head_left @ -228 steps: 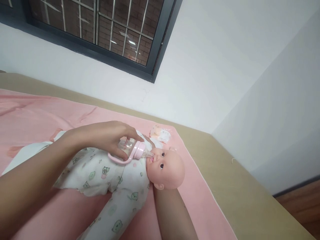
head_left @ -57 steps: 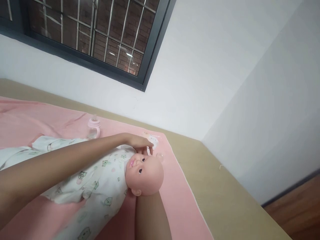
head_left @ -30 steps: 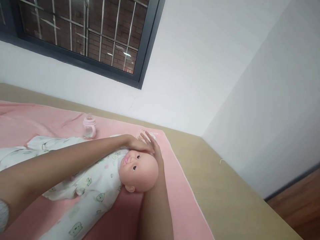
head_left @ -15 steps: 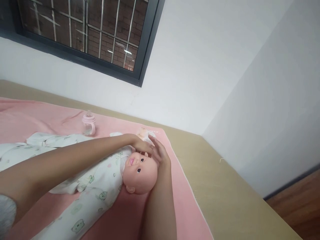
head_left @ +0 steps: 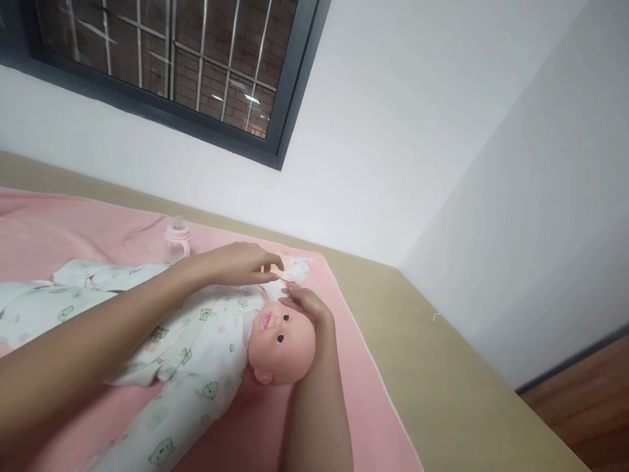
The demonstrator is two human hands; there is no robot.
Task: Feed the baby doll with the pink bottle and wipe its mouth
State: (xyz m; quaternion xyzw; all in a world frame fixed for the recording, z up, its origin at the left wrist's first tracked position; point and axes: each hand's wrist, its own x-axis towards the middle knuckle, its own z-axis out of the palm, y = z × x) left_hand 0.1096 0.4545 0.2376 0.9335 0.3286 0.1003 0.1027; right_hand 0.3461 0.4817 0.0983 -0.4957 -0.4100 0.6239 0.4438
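A baby doll point(head_left: 282, 337) in a white onesie with green prints lies on its back on a pink blanket point(head_left: 73, 223), head to the right. My right hand point(head_left: 308, 307) comes up from below and cups the far side of the doll's head, fingertips curled onto its forehead. My left hand point(head_left: 240, 262) reaches across the doll's chest, fingers pinched together. A small white tissue point(head_left: 273, 288) hangs under its fingertips. It sits just left of a small white wipes packet point(head_left: 297, 269) that lies on the blanket's corner.
A pink baby bottle point(head_left: 177, 239) stands upright on the blanket behind the doll. The blanket lies on a tan mattress point(head_left: 442, 380) pushed into a white wall corner. A barred window point(head_left: 162, 59) is above. Wooden floor point(head_left: 584, 393) shows at the right.
The bottle left the doll's mouth and now stands behind it. My right hand moved round the head. My left hand lifted from beside the packet, now with a white tissue.
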